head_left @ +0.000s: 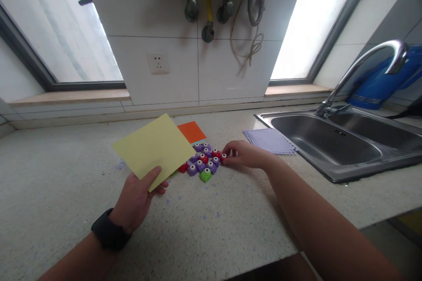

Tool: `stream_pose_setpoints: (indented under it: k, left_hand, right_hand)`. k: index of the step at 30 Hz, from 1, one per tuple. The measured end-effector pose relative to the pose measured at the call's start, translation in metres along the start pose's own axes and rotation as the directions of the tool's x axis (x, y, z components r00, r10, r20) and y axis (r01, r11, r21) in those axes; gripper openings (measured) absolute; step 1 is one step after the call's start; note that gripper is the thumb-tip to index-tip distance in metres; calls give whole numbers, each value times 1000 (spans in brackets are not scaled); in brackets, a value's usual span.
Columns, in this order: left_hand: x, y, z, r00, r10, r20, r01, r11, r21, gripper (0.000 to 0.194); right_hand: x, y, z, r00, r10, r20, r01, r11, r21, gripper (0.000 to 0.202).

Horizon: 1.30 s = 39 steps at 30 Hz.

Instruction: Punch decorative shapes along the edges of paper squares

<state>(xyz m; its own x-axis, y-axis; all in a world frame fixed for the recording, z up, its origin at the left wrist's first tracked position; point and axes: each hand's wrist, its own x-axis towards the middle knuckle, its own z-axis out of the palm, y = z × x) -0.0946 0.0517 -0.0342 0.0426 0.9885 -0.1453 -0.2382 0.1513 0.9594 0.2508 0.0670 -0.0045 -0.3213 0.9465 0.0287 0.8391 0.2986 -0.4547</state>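
Observation:
A sheet of pale yellow paper (pixel 154 147) is pinched near its lower corner by my left hand (pixel 140 193), thumb on top, raised above the counter. My right hand (pixel 242 153) reaches to the right edge of a cluster of small craft punches, its fingers closed on a red craft punch (pixel 224 157) with a white round top. Purple craft punches (pixel 199 166) make up most of the cluster, along with a few red ones and a green craft punch (pixel 206 175) at the front. The yellow sheet hides the cluster's left side.
Orange paper (pixel 192 132) lies behind the punches. A stack of lilac paper with punched edges (pixel 270 140) rests beside the steel sink (pixel 326 140). Tiny purple paper bits dot the speckled counter (pixel 184 237). A faucet (pixel 362 63) and a blue jug (pixel 379 81) stand at right.

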Motion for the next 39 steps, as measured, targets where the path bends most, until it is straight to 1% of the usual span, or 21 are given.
stream_pose_setpoints:
  k: [2,5,7,9,12,15,18,22,24,27,28,29,30,33,34,36,38,39]
  left_hand:
    - [1,-1,0,1000,4,15,-4,1000,14,33]
    - [4,-5,-3,999,22,48,-24,998,52,33]
    - [5,-8,-6,996,42,80,-50,993,109,34]
    - [5,-10,-8,990,56,133,-81,978,194,34]
    - [1,-9,-7,973,40,228,-111,945,307,36]
    - [-3,-4,-2,960,14,278,-120,922,367,38]
    - [-6,0,3,951,-9,308,-127,900,418,37]
    - [-8,-2,5,932,-9,363,-178,860,478,31]
    - [-9,-4,3,921,22,389,-229,838,495,31]
    - [-11,-4,2,892,101,442,-351,771,532,27]
    - [-12,-3,1,873,138,468,-408,732,546,25]
    - [-13,-2,1,844,180,505,-477,681,555,21]
    - [-15,0,0,805,222,550,-551,624,555,20]
    - [-19,4,-2,647,321,692,-748,446,492,31]
    - [-20,4,-2,608,335,720,-782,409,470,34]
    - [-22,3,-3,553,348,757,-825,351,442,35]
    - [-23,2,-3,519,348,781,-851,301,431,35]
    - [-23,2,-3,508,346,789,-858,285,427,35]
  right_hand:
    - [2,-1,3,999,11,-49,-10,1000,17,33]
    - [11,-4,14,987,30,-161,-24,999,36,40]
    - [20,-8,22,977,11,-212,-3,999,38,44]
    - [28,-14,29,975,-43,-220,51,998,28,44]
    - [36,-22,34,975,-135,-176,139,990,13,38]
    - [38,-24,33,974,-155,-164,160,987,17,35]
    - [36,-19,31,974,-103,-204,113,993,38,32]
    - [37,-6,32,964,36,-265,-11,995,96,24]
    - [38,1,33,954,112,-278,-79,989,129,21]
    - [38,9,34,937,202,-285,-161,974,159,18]
    - [38,11,34,931,223,-288,-182,970,164,19]
    - [38,13,34,926,241,-292,-198,966,167,20]
    - [38,15,33,922,253,-294,-211,963,168,22]
    - [36,19,30,922,264,-284,-228,961,154,29]
    - [35,20,28,925,261,-275,-229,963,143,31]
    - [33,20,25,934,248,-258,-226,968,114,34]
    - [32,19,22,942,229,-245,-214,973,84,34]
    - [32,19,21,946,218,-239,-207,976,72,33]
